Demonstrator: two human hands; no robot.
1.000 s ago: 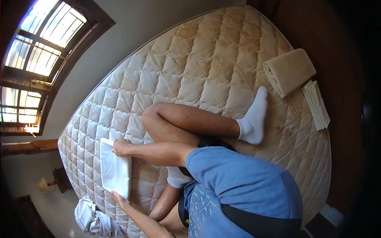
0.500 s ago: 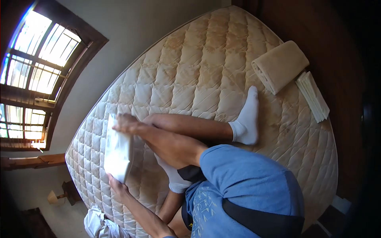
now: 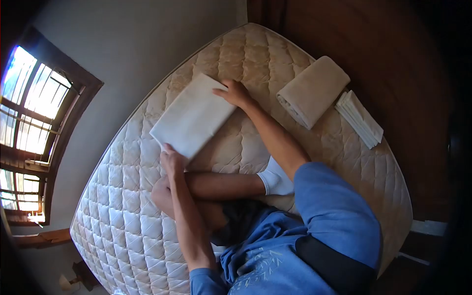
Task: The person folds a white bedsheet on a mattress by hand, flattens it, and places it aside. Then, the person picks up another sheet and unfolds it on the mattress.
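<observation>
A flat, white folded cloth (image 3: 192,118) is held over the mattress, ahead of my crossed legs. My left hand (image 3: 173,160) grips its near left corner, thumb on top and the other fingers partly hidden. At the opposite end, my right hand (image 3: 234,93) is closed on the right edge, with fingertips over the upper face. Whether the cloth's underside touches the mattress, I cannot tell. To the right of it lies a thick beige folded cloth (image 3: 314,91), rolled at one end. Beside that is a narrow stack of pale folded cloth (image 3: 360,119).
The quilted, stained mattress (image 3: 132,196) spreads under everything. My bent leg and white-socked foot (image 3: 277,178) lie just below the white cloth. A barred window (image 3: 37,103) is at the left, with a small lamp (image 3: 69,282) at the lower left. Brown wood panelling (image 3: 393,59) borders the right side.
Both hands have carried the white cloth up and right, from beside my knee to the mattress ahead of my legs. It has turned flatter to view. My raised knee has lowered.
</observation>
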